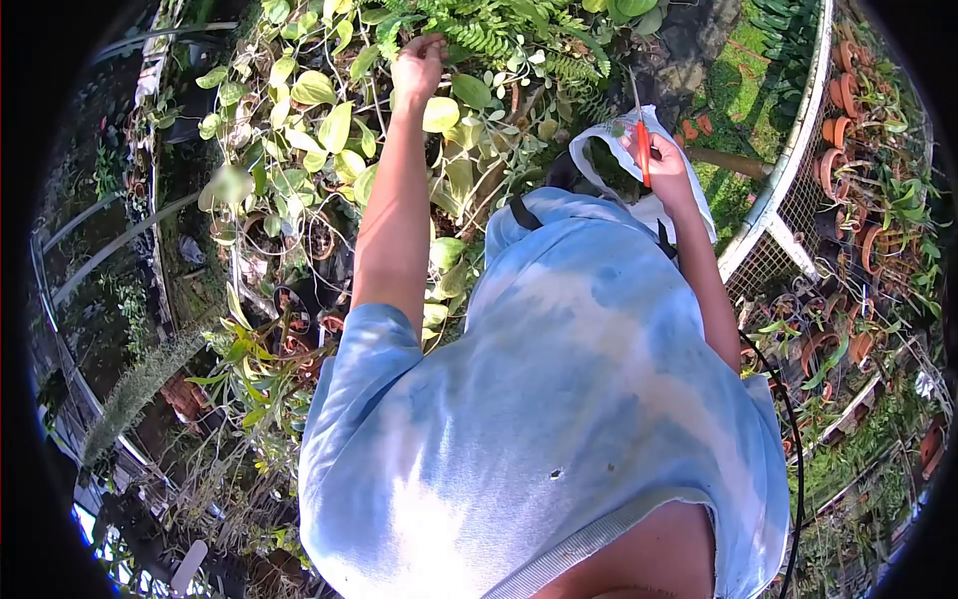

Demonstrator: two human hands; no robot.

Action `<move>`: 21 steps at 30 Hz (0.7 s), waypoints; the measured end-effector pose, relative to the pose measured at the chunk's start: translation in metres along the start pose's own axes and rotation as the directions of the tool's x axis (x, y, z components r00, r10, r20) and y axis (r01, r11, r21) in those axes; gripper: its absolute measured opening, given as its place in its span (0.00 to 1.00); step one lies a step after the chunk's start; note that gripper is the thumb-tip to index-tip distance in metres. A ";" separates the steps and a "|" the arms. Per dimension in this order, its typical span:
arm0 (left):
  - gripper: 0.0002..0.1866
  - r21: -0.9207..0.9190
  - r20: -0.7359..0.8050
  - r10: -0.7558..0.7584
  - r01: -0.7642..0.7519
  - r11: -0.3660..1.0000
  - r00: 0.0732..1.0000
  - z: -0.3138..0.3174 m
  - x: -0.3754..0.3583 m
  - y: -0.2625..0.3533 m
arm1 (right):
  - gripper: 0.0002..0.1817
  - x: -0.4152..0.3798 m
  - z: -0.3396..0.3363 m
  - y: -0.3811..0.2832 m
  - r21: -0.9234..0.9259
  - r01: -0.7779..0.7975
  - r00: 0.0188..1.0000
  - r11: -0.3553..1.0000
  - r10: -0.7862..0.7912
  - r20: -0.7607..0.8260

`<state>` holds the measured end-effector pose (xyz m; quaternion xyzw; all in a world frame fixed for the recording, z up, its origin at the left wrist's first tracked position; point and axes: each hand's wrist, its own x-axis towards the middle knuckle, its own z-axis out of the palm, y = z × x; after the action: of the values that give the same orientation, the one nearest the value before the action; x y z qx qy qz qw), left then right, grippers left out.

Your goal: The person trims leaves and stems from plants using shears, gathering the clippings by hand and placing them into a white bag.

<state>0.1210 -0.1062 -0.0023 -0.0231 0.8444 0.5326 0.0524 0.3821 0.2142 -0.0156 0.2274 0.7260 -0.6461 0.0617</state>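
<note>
My left hand reaches forward into the foliage, its fingers drawn together at the edge of a green fern. What sits between those fingertips I cannot tell. Below and beside it hang broad yellow-green leaves on trailing vines. In my right hand is a pair of scissors with orange-red handles, blades pointing away from me. A white plastic bag hangs at that same hand, its mouth partly open towards the plants.
To the right, a curved pale metal frame with wire mesh borders several terracotta pots. Mossy ground lies beyond the bag. Metal rails and more plants stand at the left. A black cable runs down by my right side.
</note>
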 end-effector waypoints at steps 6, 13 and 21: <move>0.14 0.370 -0.082 0.160 -0.119 0.921 0.984 -0.018 -0.025 0.006 | 0.15 0.004 -0.005 0.011 -0.033 -0.067 0.997 0.997 0.069 0.047; 0.25 0.421 0.075 0.051 -0.078 0.904 0.996 0.014 -0.052 -0.025 | 0.16 0.014 0.002 0.010 -0.083 -0.090 0.995 0.993 0.093 0.042; 0.24 0.204 -0.037 -0.264 0.266 0.942 0.964 0.020 -0.053 0.041 | 0.20 0.008 0.012 -0.023 -0.073 -0.078 0.996 0.994 0.082 0.047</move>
<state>0.1707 -0.0714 0.0315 -0.1334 0.8847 0.4297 0.1219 0.3632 0.2030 -0.0001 0.2378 0.7371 -0.6223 0.1139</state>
